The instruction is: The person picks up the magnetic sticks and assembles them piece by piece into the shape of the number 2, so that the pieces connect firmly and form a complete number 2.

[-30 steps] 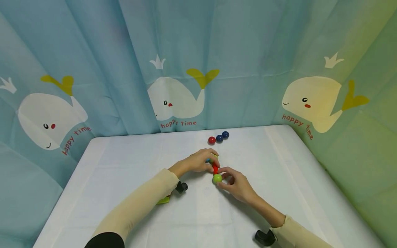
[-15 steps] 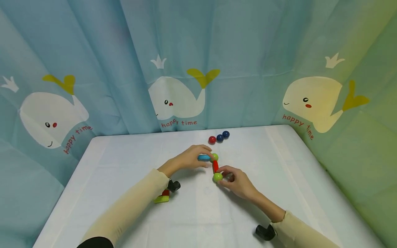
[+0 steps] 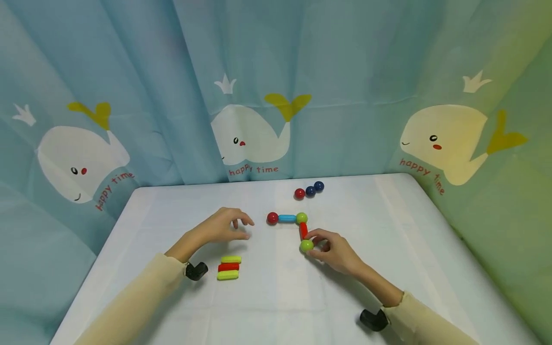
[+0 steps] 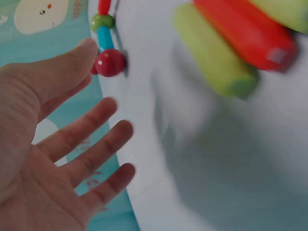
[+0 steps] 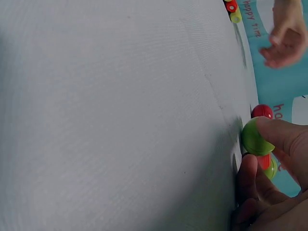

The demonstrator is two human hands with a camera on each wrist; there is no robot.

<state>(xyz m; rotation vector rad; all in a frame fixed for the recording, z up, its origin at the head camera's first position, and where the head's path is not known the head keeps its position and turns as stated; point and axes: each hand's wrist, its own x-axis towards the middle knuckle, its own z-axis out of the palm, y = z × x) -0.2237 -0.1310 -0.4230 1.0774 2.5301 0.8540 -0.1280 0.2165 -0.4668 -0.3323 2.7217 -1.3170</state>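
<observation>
Pinching the near green ball point(image 3: 306, 246), the right grip point(image 3: 338, 254) has thumb and fingertips on it in the head view, while the left grip point(image 3: 222, 226) hangs over the bench point(image 3: 276, 297) with loose fingers, holding nothing. From that ball a red stick point(image 3: 304, 231) runs away to the far green ball point(image 3: 302, 218), where the line turns: a blue stick point(image 3: 287, 218) goes left to the end red ball point(image 3: 272, 218). The pinch probably steadies this bent line, since round balls could roll or swing. Spares seem grouped by kind for easy picking: two lime sticks point(image 3: 231, 259) with a second red stick point(image 3: 228, 267) between them, near the left grip; a loose red ball point(image 3: 299, 193) and two navy balls point(image 3: 310, 191) farther off, toward the curtain point(image 3: 345, 57).

From the left wrist, the fingers are spread with nothing between them. The end red ball shows just past the thumb tip, and the thumb hides some of what lies behind it. The lime sticks and second red stick loom blurred at upper right.

From the right wrist, the thumb presses the near green ball with other fingers beneath it. Ball and fingers block part of the red stick, so I cannot tell whether the two touch. The left grip is blurred, well apart.
</observation>
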